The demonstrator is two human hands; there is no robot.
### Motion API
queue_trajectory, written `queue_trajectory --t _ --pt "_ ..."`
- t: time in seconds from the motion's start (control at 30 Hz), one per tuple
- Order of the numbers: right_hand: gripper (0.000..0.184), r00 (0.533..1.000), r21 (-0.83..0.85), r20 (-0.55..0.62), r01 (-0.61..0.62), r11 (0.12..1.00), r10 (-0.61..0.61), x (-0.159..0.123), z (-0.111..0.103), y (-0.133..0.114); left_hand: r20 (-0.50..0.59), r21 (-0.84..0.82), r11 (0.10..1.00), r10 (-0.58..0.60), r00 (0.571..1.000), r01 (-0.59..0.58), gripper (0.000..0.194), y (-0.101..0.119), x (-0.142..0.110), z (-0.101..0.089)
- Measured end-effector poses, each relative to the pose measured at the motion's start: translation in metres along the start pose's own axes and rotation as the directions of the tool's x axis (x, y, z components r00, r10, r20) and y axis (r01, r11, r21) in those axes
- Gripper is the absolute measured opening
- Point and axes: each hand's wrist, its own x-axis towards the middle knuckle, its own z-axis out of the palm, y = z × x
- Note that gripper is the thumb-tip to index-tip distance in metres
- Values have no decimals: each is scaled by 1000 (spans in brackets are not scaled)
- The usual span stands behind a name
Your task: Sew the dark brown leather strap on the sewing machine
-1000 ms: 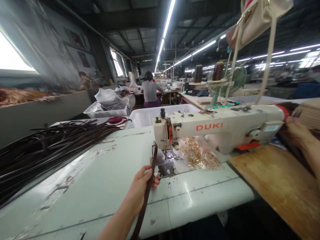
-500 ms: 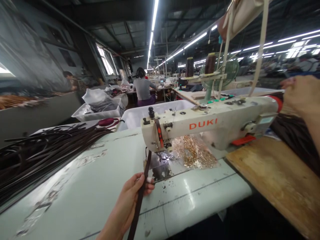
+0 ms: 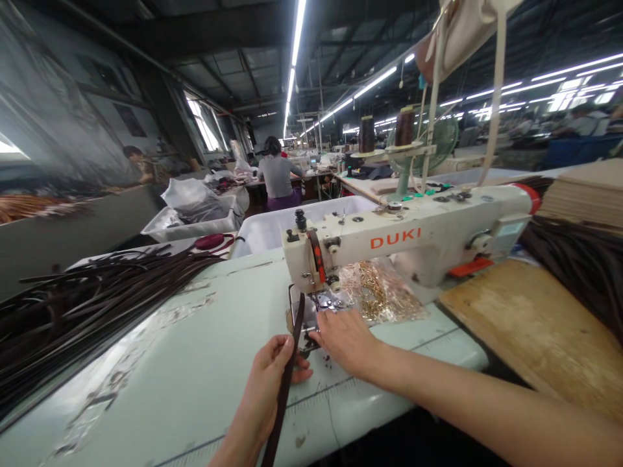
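Observation:
A dark brown strap (image 3: 287, 383) runs from under the head of the sewing machine (image 3: 396, 239) down towards me. My left hand (image 3: 280, 363) pinches it between thumb and fingers, a short way in front of the needle area. Close beside it, my right hand (image 3: 346, 340) lies over the metal needle plate, its fingertips near the presser foot; what they touch, if anything, is hidden. Behind that hand, a clear plastic bag of gold-coloured metal hardware (image 3: 372, 292) rests on the machine bed.
Many dark straps (image 3: 97, 292) are piled on the left of the pale table (image 3: 219, 363). A worn wooden board (image 3: 535, 337) and more dark straps (image 3: 579, 266) lie to the right. Behind the machine stand a white bin (image 3: 257, 227) and thread cones (image 3: 405, 126). A person (image 3: 277, 175) sits farther off.
My right hand has come down from the far right end of the machine to the needle plate. The left hand keeps its grip on the strap. The view has shifted slightly.

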Motion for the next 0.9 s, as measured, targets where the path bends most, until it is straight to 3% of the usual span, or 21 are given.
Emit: queue_trajectory --t 0.17,0.3,0.4,0.47,0.53,0.6,0.67,0.77,0.9 --pt "28 993 -13 -34 112 994 -113 7 5 -3 6 32 999 24 1000 -24 28 1 -4 4" --pt "35 994 -40 -47 95 995 -96 -5 7 18 79 79 996 -41 996 34 27 4 -9 -2" --pt "42 998 -19 -50 36 999 -37 -23 5 35 -10 -114 988 -103 995 102 13 8 -8 -6" --pt "36 988 46 -112 108 993 -102 -35 4 38 -130 -322 938 -175 976 126 8 12 -4 -1" --pt "25 938 80 -214 294 953 -271 -46 5 35 -190 -454 884 -218 957 111 13 17 1 10" --pt "17 854 62 -278 472 879 -439 -55 7 27 -174 -501 860 -205 963 92 14 21 6 26" --pt "15 789 60 -301 576 815 -535 -59 12 19 -134 -543 834 -199 971 96 16 26 8 42" --pt "27 736 81 -348 640 764 -580 -60 19 14 -81 -583 802 -219 972 132 22 32 4 58" --pt "23 695 74 -489 635 769 -528 -55 19 16 -19 -573 793 -268 963 209 22 37 -4 61"
